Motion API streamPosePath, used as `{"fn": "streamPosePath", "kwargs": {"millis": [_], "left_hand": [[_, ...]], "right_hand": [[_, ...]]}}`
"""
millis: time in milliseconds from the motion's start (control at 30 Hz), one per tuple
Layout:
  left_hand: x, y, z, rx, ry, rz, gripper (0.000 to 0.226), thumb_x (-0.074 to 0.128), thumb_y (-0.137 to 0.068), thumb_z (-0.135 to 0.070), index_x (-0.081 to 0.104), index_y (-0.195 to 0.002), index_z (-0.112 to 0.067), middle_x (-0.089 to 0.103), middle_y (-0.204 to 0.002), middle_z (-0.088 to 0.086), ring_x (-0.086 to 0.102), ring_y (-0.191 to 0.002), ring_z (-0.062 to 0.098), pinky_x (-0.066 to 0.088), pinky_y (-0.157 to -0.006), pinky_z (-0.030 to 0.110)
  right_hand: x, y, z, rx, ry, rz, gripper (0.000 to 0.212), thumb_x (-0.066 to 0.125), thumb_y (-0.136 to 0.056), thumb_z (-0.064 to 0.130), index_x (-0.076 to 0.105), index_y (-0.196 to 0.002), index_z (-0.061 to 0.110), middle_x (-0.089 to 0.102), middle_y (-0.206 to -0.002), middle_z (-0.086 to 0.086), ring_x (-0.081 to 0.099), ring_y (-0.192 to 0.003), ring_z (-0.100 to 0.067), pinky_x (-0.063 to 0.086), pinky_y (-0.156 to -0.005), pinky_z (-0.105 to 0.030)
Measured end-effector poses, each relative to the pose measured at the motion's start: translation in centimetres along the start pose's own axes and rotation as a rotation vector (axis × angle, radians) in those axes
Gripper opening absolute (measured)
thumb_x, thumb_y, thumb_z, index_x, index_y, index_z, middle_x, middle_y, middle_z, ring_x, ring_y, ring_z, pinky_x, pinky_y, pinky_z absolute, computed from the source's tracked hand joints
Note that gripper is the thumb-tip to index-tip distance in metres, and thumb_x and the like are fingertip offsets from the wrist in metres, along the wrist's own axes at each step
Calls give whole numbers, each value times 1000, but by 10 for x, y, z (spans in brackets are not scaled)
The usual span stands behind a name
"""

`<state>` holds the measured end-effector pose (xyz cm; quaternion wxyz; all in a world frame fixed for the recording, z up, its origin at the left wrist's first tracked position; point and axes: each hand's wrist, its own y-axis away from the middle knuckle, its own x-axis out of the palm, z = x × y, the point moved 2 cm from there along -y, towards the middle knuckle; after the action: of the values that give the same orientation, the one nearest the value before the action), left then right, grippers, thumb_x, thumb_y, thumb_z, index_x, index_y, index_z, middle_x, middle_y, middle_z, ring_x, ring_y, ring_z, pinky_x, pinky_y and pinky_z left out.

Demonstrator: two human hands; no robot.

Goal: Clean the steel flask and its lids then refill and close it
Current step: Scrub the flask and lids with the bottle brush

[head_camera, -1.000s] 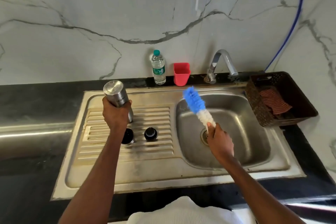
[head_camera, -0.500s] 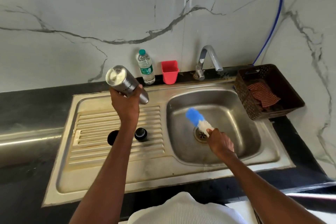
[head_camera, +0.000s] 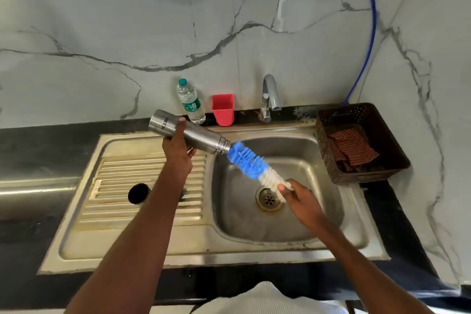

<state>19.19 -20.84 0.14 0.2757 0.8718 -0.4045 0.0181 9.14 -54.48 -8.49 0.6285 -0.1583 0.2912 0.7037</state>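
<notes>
Head view: over the sink (head_camera: 331,224), the left hand (head_camera: 178,153) grips the open steel flask (head_camera: 193,135), tilted mouth-down. The right hand (head_camera: 303,201) clasps a bottle brush (head_camera: 252,163), its blue tip touching the mouth. One black lid (head_camera: 138,193) rests on the drainboard. Scrubbing seems barely begun; lids, refill and closing remain.

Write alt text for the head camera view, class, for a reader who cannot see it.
Over a steel sink, a person's left hand tilts an open steel flask while the right hand brings a blue-and-white bottle brush to its mouth. A black lid sits on the drainboard.
</notes>
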Motion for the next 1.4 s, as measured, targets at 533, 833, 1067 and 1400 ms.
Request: {"fn": "streamPosePath", "kwargs": {"millis": [533,833,1067,1400], "left_hand": [[-5,-10,-5,-43,73,-57,52,79,-92,-36,57,-130,-7,72,-121,16,73,-105,33,60,-93,56],[-6,-16,-12,-27,153,-116,54,77,-93,-38,50,-131,-10,70,-116,12,73,-93,28,62,-78,47],[21,0,2,-87,119,58,52,77,-92,-36,57,-130,-7,73,-113,16,73,-98,33,62,-83,46],[23,-9,1,0,199,145,53,80,-90,-33,58,-132,-11,73,-122,19,73,-107,36,61,-93,53]], "right_hand": [[-29,-3,49,-272,298,-87,55,40,-89,78,69,-113,39,52,-52,9,58,-59,-17,52,-64,-37],[-18,10,85,-330,410,-196,70,31,-87,81,66,-132,40,75,-77,2,71,-79,-27,51,-71,-36],[13,-14,142,-207,401,-139,50,46,-95,73,69,-126,41,78,-98,-1,69,-95,-31,49,-75,-36],[39,-14,164,174,-494,340,25,66,-100,39,64,-109,16,57,-69,-2,51,-53,-14,34,-46,-22]]}}
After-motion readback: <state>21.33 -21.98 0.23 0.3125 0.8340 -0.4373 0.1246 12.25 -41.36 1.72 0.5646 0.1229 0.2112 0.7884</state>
